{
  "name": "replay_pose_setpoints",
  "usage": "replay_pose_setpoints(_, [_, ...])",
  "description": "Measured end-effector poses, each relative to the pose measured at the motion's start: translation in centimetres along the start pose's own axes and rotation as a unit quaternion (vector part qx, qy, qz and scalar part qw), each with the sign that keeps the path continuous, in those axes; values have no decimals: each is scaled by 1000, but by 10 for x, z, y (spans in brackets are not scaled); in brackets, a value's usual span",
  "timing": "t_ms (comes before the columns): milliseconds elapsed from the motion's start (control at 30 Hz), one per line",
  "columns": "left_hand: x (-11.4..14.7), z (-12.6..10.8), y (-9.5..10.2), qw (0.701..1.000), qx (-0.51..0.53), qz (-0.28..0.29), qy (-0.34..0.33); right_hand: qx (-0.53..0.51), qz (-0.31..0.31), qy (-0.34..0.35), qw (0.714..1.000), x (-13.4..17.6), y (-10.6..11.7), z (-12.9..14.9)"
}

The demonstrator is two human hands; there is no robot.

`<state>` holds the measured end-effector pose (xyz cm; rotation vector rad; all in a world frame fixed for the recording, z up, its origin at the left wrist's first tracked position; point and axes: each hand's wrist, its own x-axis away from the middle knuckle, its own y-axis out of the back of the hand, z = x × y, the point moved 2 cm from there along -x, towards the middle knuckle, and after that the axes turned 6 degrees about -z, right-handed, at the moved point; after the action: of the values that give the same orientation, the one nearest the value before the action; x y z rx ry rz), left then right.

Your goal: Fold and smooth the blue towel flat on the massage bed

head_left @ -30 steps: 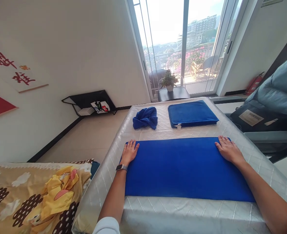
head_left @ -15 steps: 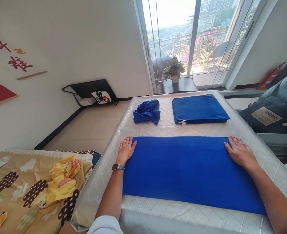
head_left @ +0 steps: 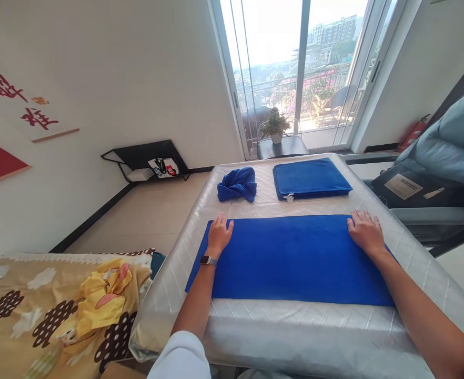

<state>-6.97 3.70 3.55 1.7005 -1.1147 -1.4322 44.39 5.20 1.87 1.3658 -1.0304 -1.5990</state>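
Observation:
A blue cloth (head_left: 291, 258) lies flat as a long rectangle across the near part of a silver-white quilted mattress (head_left: 287, 329). On its far left corner rests my left hand (head_left: 220, 234), palm down and fingers stretched out, with a watch on the wrist. My right hand (head_left: 366, 231) lies flat on the far right corner, fingers extended. Both hands press on the cloth without gripping it. Beyond it sit a crumpled blue cloth (head_left: 237, 184) at left and a neat stack of folded blue cloths (head_left: 313, 179) with a white tag at right.
A lower bed with a patterned cover (head_left: 7, 337) and yellow clothing (head_left: 101, 300) is at left. A potted plant (head_left: 276, 126) stands on a chair (head_left: 282, 150) by the glass door. A grey-blue recliner (head_left: 449, 137) is at right, and a black rack (head_left: 145, 152) sits by the wall.
Both hands have moved inward from the cloth's side edges onto its far corners, staying flat. The camera view has shifted slightly, showing more of the mattress's near side.

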Motion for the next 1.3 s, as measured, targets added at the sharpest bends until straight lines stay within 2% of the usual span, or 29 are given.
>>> replay_pose_setpoints(67, [1,-41,-1,995,63,23,-73,-23,-7,80,997,7,8,37])
replay_pose_setpoints(167, [7,-102,-14,977,92,66,-183,-76,25,217,973,23,11,112])
replay_pose_setpoints(233, [11,-133,-29,969,70,80,-221,-97,55,262,959,32,6,159])
replay_pose_setpoints(300, [14,-153,-46,969,38,96,-225,-97,90,258,957,35,-4,192])
replay_pose_setpoints(367, [13,-161,-59,973,14,106,-204,-89,108,234,962,33,-16,209])
replay_pose_setpoints(467, [10,-163,-70,980,4,107,-168,-81,97,221,967,28,-28,212])
replay_pose_setpoints(667, [8,-159,-71,980,16,117,-159,-92,101,218,966,27,-33,206])
replay_pose_setpoints(767, [7,-143,-68,982,24,127,-134,-95,127,198,967,25,-30,190])
replay_pose_setpoints(833, [5,-119,-64,986,21,133,-99,-84,140,177,971,21,-28,165])
replay_pose_setpoints(900, [3,-84,-56,989,5,133,-58,-62,143,151,976,16,-25,128])
replay_pose_setpoints(1067, [6,19,-28,989,-62,123,58,-19,139,78,987,0,-23,12])
replay_pose_setpoints(1167, [11,67,-14,980,-82,127,127,-7,139,31,990,-7,-24,-39])
replay_pose_setpoints(1233, [14,84,-8,978,-81,131,142,-3,140,12,990,-9,-23,-53])
replay_pose_setpoints(1300, [15,85,-4,980,-80,113,140,7,127,4,992,-8,-18,-49])
